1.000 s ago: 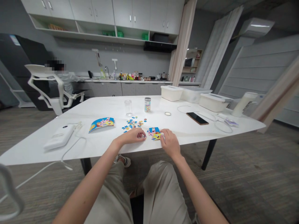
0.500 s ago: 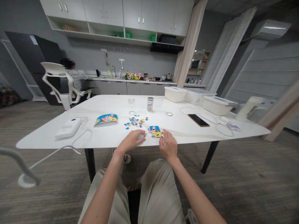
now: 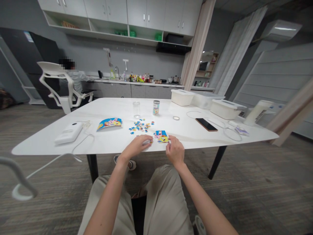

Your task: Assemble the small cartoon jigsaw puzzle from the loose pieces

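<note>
A partly joined jigsaw puzzle (image 3: 161, 136) with yellow, pink and blue cartoon figures lies near the table's front edge. My right hand (image 3: 175, 150) is at its right side, fingers curled and fingertips gripping the border. Just left of the puzzle, my left hand (image 3: 137, 146) has its thumb and fingers closed around a small puzzle piece (image 3: 151, 142), mostly covered by the fingertips. Beyond that hand, several loose puzzle pieces (image 3: 140, 126) are scattered in a heap. A curved picture sheet (image 3: 110, 123) with the same cartoon style rests farther left.
Behind the pieces stand a clear jar (image 3: 136, 110) and a printed can (image 3: 156, 108), with a ring-shaped lid (image 3: 176, 118) nearby. A phone (image 3: 206, 124), cables and white boxes (image 3: 182, 98) occupy the right. At left sits a white device (image 3: 69, 133) with a cord. A person (image 3: 75, 80) sits far back.
The whole view has shifted slightly. My right fingers have curled in a little more at the puzzle's right edge. My left hand stays almost in place beside the puzzle.
</note>
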Available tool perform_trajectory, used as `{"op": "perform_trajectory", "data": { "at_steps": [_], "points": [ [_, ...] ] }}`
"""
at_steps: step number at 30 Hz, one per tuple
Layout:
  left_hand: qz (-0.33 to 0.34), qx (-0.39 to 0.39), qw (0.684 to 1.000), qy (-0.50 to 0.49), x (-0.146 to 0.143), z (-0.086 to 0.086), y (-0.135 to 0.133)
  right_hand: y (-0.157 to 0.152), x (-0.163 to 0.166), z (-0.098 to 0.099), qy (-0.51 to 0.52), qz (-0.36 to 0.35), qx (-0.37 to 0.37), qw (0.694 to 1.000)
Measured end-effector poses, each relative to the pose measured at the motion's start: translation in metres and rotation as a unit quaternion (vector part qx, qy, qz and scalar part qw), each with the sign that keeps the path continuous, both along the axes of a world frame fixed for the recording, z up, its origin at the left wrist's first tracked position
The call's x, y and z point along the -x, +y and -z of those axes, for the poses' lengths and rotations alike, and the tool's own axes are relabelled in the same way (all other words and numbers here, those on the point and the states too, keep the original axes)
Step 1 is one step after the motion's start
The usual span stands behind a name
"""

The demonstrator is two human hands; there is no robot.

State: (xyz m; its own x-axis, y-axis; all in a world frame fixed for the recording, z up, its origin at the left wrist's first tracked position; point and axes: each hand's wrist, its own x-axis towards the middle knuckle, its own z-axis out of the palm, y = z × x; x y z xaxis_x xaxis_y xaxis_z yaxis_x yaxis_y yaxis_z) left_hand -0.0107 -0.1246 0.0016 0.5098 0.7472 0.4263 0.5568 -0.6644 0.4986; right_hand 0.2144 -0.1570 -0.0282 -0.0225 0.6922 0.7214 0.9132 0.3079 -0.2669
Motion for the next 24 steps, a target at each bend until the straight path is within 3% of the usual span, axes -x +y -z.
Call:
{"op": "perform_trajectory", "data": {
  "at_steps": [10, 18, 24],
  "points": [
    [-0.010, 0.062, 0.997, -0.047, 0.000, -0.013, -0.006, 0.001, 0.001, 0.003, 0.021, -0.016, -0.016, 1.000],
    [-0.009, 0.076, 0.992, -0.099, 0.003, -0.009, -0.004, 0.008, 0.003, 0.009, 0.044, 0.002, -0.107, 0.993],
    [-0.002, 0.087, 0.990, -0.107, 0.005, -0.008, -0.002, 0.009, 0.002, 0.011, 0.040, -0.003, -0.089, 0.995]
  ]
}}
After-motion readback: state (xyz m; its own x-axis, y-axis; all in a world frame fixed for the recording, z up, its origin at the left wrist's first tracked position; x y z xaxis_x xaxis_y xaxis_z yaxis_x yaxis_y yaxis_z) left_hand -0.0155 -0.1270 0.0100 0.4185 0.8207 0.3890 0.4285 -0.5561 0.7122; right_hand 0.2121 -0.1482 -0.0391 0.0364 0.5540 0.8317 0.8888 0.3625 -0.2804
